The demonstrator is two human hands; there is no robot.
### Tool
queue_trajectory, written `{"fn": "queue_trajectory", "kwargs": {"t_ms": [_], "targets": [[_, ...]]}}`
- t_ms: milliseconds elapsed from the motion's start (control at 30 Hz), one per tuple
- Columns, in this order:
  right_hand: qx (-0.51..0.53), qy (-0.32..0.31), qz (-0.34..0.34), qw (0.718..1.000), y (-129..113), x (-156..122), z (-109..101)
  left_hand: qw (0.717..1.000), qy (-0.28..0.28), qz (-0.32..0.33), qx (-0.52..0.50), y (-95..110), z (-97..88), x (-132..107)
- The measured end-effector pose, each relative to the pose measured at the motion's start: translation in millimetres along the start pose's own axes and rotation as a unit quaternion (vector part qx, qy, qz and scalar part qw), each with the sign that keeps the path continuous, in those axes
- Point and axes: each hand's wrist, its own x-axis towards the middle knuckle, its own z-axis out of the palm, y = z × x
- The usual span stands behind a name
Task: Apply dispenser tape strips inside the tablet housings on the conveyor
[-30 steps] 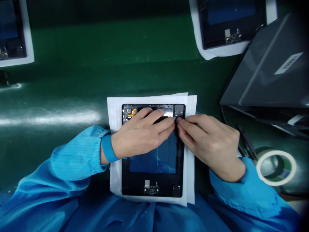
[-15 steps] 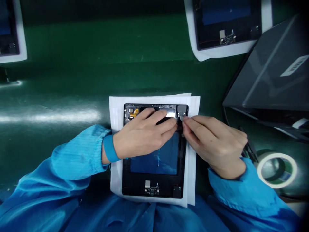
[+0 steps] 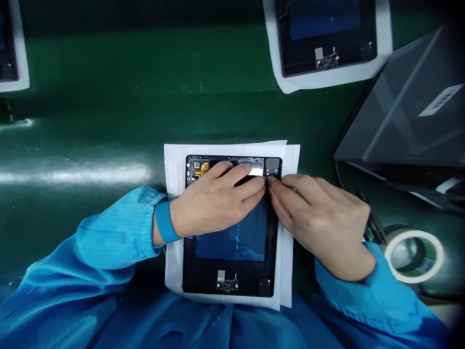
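A glossy dark green bench [image 3: 232,111] carries everything. Towards its right lie a dark grey, laptop-like device [image 3: 385,126] with a white label [image 3: 441,101], a cream ring-shaped roll of tape [image 3: 440,254] and, beside the right wrist, a slim black tool [image 3: 376,218] too unclear to identify. At the upper right, a second black open device [image 3: 298,63] rests on a white sheet [image 3: 385,39]; another shows partly at the left edge. The black rectangular open shell [image 3: 203,278] lies on overlapping thin white sheets [image 3: 286,247] directly before the person. The left hand [image 3: 218,201], wearing a blue wristband [image 3: 167,222], rests palm down across the shell's upper half, fingers loosely bent, hiding what is beneath. The right hand [image 3: 319,213] has its thumb and fingertips drawn together at the shell's upper right; whether either grips a part cannot be told. The shell holds a blue panel [image 3: 232,247], an orange flexible strip [image 3: 201,168], a small circuit board [image 3: 227,285] and dark square blocks [image 3: 272,165] in both right corners.
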Motion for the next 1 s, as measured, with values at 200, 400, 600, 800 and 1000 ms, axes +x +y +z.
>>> {"fn": "queue_trajectory", "kwargs": {"t_ms": [200,400,600,800,1000], "targets": [[-0.053,-0.036,-0.017,0.998,-15,-4,-6,1.0,-0.021,-0.015,0.008,8,-0.3,2],[0.03,0.032,-0.021,0.999,-15,-26,3,0.996,-0.022,-0.08,-0.014,-19,-28.5,-34],[0.081,0.064,-0.023,0.994,-11,-31,15,0.791,-0.101,-0.584,0.153,-158,-80.2,-158],[0.055,0.088,-0.018,0.994,-15,-24,11,0.711,-0.126,-0.682,0.119,-248,-81.7,-201],[0.069,0.106,-0.022,0.992,-16,-19,12,0.725,-0.091,-0.667,0.145,-273,-87.5,-184]]}}
